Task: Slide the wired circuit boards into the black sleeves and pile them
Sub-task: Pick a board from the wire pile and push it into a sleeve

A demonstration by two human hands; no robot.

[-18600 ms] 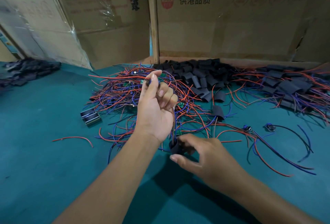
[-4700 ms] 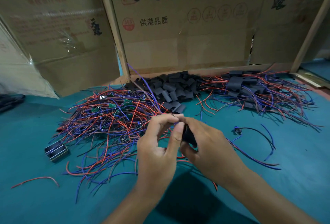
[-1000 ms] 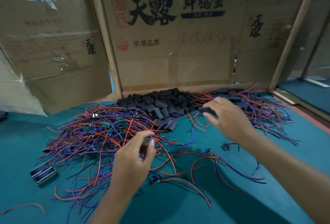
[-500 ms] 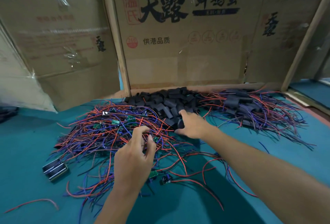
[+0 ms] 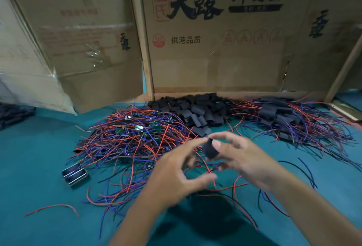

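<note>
Head view: right hand pinches a short, matte black sleeve; left hand loosely spread, empty.

We see one black sleeve held up off the table, blurred. A heap of empty black sleeves lies against the cardboard at the back. Left of it sprawls a tangle of green circuit boards with red and blue wires; to the right, the sleeved pile, wires trailing.

Cardboard panels behind teal, perhaps felt, tabletop
</note>
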